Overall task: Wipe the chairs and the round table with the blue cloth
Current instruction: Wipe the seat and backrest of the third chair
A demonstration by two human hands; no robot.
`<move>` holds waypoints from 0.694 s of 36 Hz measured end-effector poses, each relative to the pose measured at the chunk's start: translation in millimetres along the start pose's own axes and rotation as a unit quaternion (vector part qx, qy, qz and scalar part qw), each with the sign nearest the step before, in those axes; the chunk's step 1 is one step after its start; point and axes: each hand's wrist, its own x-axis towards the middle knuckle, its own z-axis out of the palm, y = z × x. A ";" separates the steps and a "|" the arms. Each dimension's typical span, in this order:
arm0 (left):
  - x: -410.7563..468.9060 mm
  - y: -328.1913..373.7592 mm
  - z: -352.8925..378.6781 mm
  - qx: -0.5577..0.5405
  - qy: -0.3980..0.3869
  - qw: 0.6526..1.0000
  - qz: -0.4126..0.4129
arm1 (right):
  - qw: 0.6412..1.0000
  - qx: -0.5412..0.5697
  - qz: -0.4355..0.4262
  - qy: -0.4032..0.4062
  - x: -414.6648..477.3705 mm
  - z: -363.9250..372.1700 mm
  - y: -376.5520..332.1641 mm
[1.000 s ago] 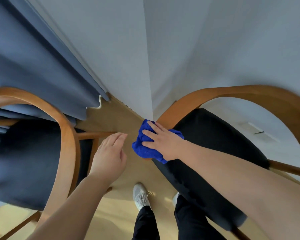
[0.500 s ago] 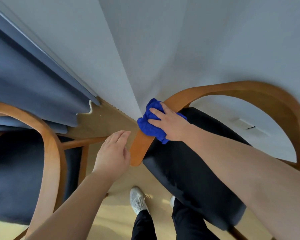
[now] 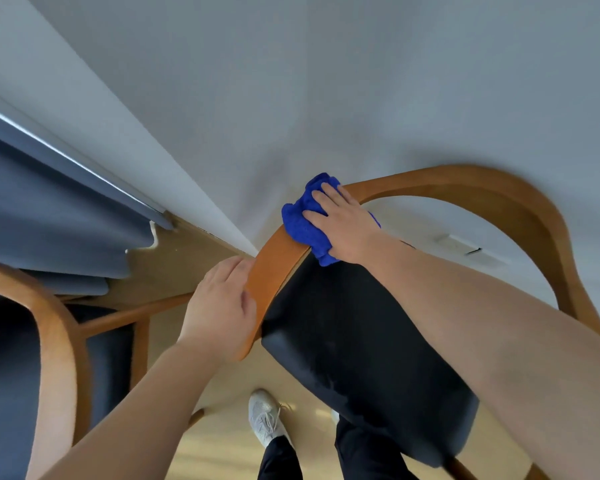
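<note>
Cloth (image 3: 303,230) under flat right hand (image 3: 343,223), left hand (image 3: 219,306) against chair arm (image 3: 272,271)

second chair (image 3: 59,341): edge-cropped | blue cloth (image 3: 300,226): partly under right hand (image 3: 347,220)

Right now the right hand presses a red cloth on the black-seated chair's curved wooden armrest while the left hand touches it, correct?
No: the head view shows the cloth is blue, not red. The right hand presses it on the curved wooden armrest; the left hand touches the armrest.
</note>
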 end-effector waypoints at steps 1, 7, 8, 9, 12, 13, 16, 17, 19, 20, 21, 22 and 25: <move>3.5 2.8 0.5 0.001 -0.004 1.000 0.002 | 1.000 0.007 0.006 -0.005 0.0 -0.7 3.4; 21.6 19.3 4.0 0.010 -0.018 1.000 0.018 | 0.998 0.019 0.055 -0.008 -8.2 1.1 30.2; 23.5 21.3 4.6 0.011 -0.020 1.000 0.021 | 0.998 0.017 0.060 -0.010 -9.6 1.4 34.4; 25.0 23.1 5.3 0.012 -0.021 0.999 0.023 | 0.998 0.016 0.065 -0.011 -11.2 1.4 38.4; 30.6 31.0 9.1 0.015 -0.026 0.999 0.025 | 0.997 0.012 0.080 -0.009 -17.7 1.1 52.6; 32.1 33.5 10.3 0.016 -0.028 0.999 0.025 | 0.996 0.010 0.085 -0.008 -20.0 1.3 56.7; 36.8 39.9 13.0 0.023 -0.036 0.999 0.029 | 0.995 0.004 0.094 -0.011 -26.4 2.3 66.6; 38.7 42.0 13.4 0.025 -0.039 0.998 0.032 | 0.995 0.002 0.096 -0.013 -28.6 2.9 69.2; 42.2 46.4 12.8 0.026 -0.044 0.998 0.038 | 0.995 0.003 0.101 -0.016 -33.5 4.1 74.4; 43.9 48.8 12.3 0.025 -0.045 0.998 0.039 | 0.994 0.005 0.104 -0.016 -36.1 4.8 77.0; 45.5 51.2 11.9 0.023 -0.046 0.998 0.041 | 0.994 0.006 0.105 -0.015 -38.8 5.7 79.6; 47.1 53.7 11.8 0.022 -0.047 0.998 0.044 | 0.994 0.005 0.107 -0.015 -41.3 6.6 82.0; 51.8 60.0 13.1 0.025 -0.051 0.997 0.050 | 0.994 -0.001 0.109 -0.014 -47.7 9.3 88.2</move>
